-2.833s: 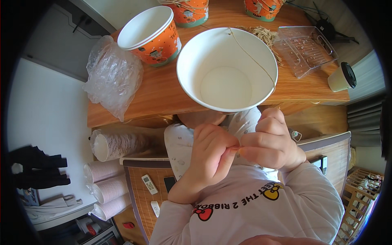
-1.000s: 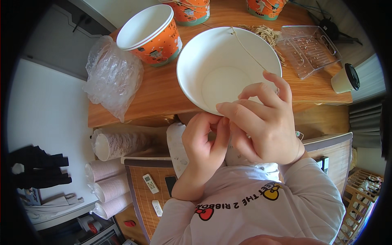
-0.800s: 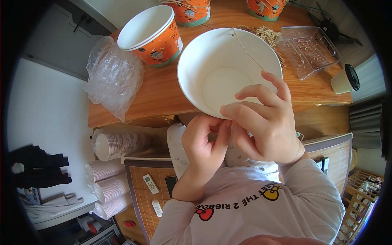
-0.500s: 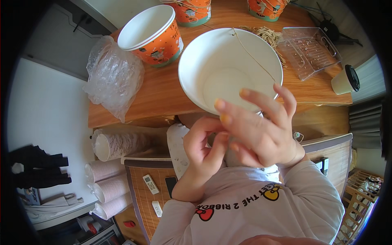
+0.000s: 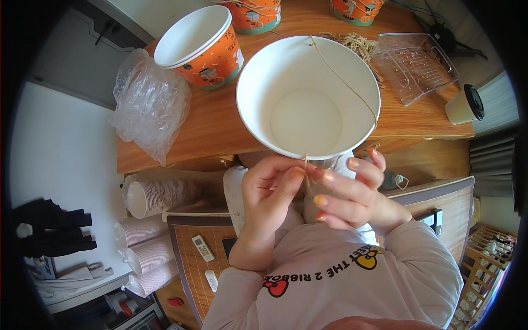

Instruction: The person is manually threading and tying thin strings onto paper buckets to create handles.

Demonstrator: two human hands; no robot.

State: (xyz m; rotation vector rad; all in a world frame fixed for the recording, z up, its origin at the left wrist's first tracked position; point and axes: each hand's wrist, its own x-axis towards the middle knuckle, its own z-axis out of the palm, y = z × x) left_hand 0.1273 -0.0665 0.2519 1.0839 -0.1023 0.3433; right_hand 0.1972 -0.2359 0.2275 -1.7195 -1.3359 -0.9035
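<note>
A large paper bucket (image 5: 306, 118), white inside, stands tilted toward me at the table's near edge. Thin twine (image 5: 344, 82) runs from a hole in its far rim along the right side of its mouth. Just below the near rim, my left hand (image 5: 267, 192) pinches a short end of twine (image 5: 306, 163) between thumb and finger. My right hand (image 5: 355, 192) is close beside it, fingers curved and apart, their tips near the twine. Whether any of them touches it is hard to make out.
Orange printed buckets (image 5: 212, 63) stand nested at the left, by a crumpled plastic bag (image 5: 151, 104). A twine bundle (image 5: 357, 47), a clear tray (image 5: 415, 69) and a lidded cup (image 5: 465, 104) are on the right. Wrapped stacks of cups (image 5: 148, 253) lie below left.
My right hand has come down and back from over the bucket's mouth, beside the left thumb. The twine end at the near rim now shows. My left hand stays nearly in place.
</note>
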